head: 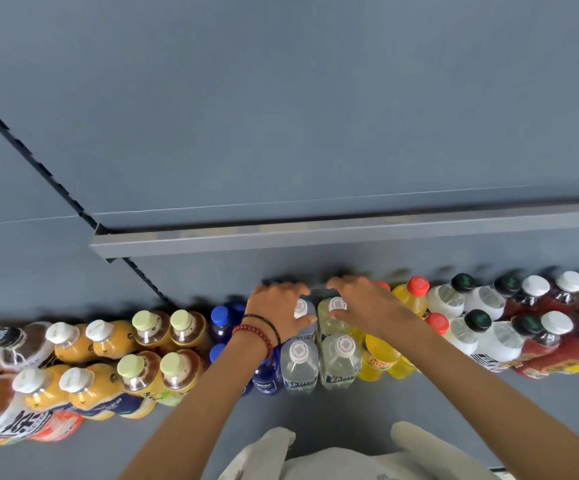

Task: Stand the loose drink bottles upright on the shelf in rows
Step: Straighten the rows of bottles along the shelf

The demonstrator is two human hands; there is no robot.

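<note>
**The count, kind by kind**

I count four orange juice bottles (pixel 73 344) with white caps, four tea bottles (pixel 149 336) with pale green caps, four clear water bottles (pixel 298 368) and four cloudy white bottles (pixel 447 301) with black caps. Three red caps show among the yellow drink bottles (pixel 409 299). I see at least three blue bottles (pixel 220 327) and at least four red drink bottles (pixel 537 348). The brown drink bottles (pixel 28 348) I cannot count. Two bracelets (pixel 253 332) are on my left wrist.
</note>
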